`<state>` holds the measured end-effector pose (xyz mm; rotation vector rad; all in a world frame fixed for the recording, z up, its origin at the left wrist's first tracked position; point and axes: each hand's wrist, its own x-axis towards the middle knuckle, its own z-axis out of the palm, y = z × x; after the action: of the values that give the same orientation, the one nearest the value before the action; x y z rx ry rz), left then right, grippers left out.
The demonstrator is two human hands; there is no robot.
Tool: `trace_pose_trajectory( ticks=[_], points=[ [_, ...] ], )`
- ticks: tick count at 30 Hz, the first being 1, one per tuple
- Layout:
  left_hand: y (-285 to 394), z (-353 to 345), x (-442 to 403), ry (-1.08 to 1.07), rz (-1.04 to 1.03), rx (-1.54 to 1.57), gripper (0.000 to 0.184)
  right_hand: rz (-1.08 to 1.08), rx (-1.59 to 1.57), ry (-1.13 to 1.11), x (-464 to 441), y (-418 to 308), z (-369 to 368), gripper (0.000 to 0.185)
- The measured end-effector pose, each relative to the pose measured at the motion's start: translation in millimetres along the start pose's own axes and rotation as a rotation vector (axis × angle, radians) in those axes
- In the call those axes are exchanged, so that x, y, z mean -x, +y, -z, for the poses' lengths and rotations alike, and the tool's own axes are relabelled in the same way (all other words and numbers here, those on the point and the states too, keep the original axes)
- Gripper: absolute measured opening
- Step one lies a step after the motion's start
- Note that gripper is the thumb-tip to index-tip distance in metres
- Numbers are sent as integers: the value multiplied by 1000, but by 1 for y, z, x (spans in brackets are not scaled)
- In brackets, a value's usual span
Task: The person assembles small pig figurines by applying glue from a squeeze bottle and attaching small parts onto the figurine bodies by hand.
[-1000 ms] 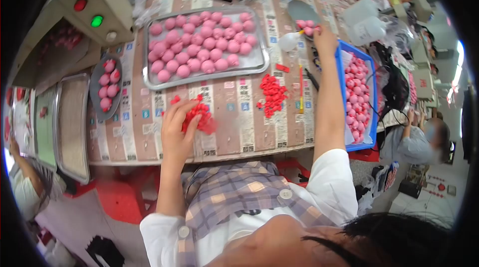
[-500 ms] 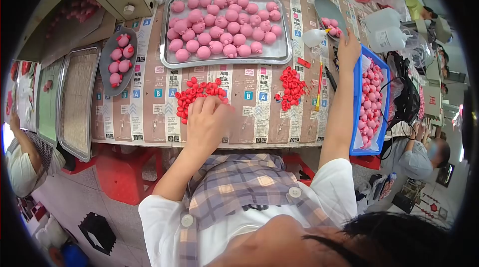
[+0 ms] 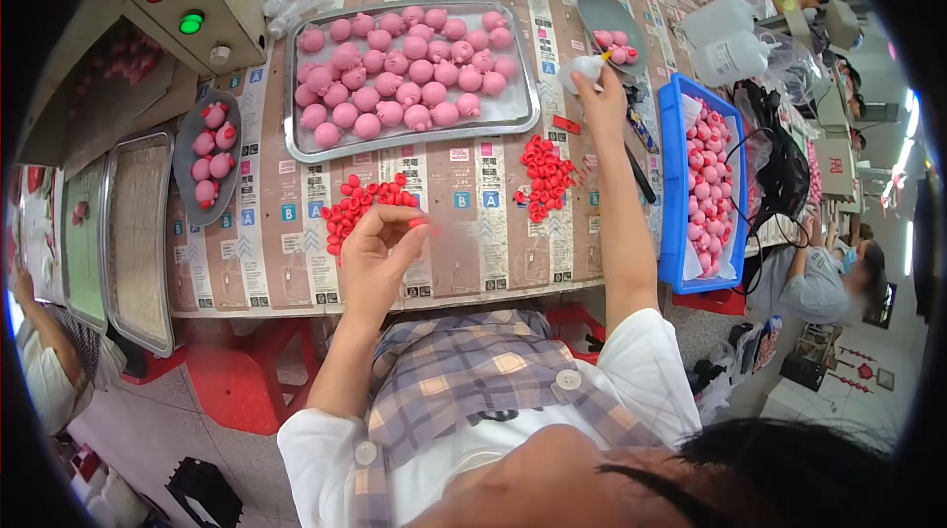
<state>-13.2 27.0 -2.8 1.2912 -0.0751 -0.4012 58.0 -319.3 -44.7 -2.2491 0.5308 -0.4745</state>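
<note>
The left hand [image 3: 373, 250], half a second ago down in the left red pile [image 3: 357, 205], is now lifted at its near right edge, thumb and forefinger pinching a small red piece [image 3: 417, 222]. The right hand [image 3: 604, 104] has shifted left from beside the right grey dish [image 3: 604, 11] to the white squeeze bottle [image 3: 578, 71] (yellow tip toward the dish); I cannot tell whether its fingers close round it. The pink balls [image 3: 420, 71] remain in the metal tray [image 3: 530, 116], beyond the red pile

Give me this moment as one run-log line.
left hand: pinching red piece | right hand: at white bottle | pink balls: in metal tray
</note>
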Motion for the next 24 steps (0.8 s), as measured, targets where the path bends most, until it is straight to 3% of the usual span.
trace_pose_trajectory(
  ticks=[3,9,13,16,19,24],
  points=[
    [1,-1,-5,40,51,84,11,122,-522,21,33,-35,-3,34],
    [-12,-14,-19,-61,86,23,12,-19,-983,-523,144,-114,-2,36],
    [-10,-15,-16,-49,-76,-307,26,182,-650,-513,169,-126,-16,40],
    [-3,-11,-12,-60,-63,-330,29,230,-599,-465,171,-134,-22,41],
    [-11,-5,-8,-108,-79,-207,25,135,-704,-433,173,-129,-25,40],
    [-13,-9,-10,-84,159,248,18,48,-834,-451,178,-132,-21,39]
  ],
)
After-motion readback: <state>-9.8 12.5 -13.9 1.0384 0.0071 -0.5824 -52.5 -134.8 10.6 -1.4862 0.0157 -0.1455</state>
